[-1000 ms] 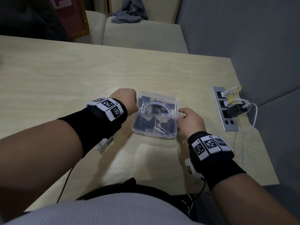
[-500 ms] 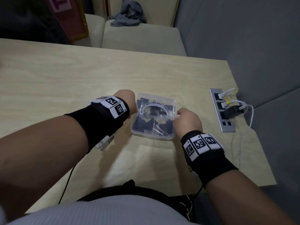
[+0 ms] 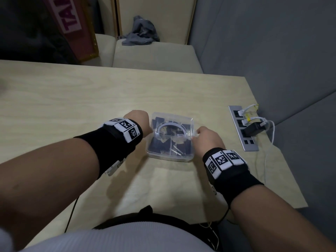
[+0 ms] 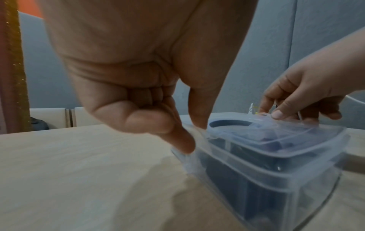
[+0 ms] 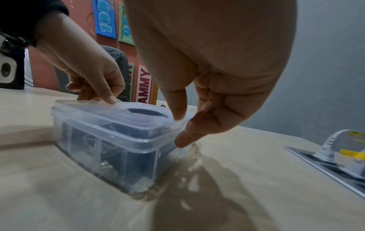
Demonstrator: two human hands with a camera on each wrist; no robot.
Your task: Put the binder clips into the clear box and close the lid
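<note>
Pale wood table [image 3: 72,99]: clear box [image 3: 170,156], inset socket strip [image 3: 242,130].

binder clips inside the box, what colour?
Black, with silver wire handles. The binder clips show best through the clear box in the head view.

Looks like an office booth, perhaps a meeting nook: pale wooden table [image 3: 91,99] with a built-in socket strip [image 3: 242,131], grey padded wall [image 3: 272,51], beige bench seat [image 3: 154,55] behind.
</note>
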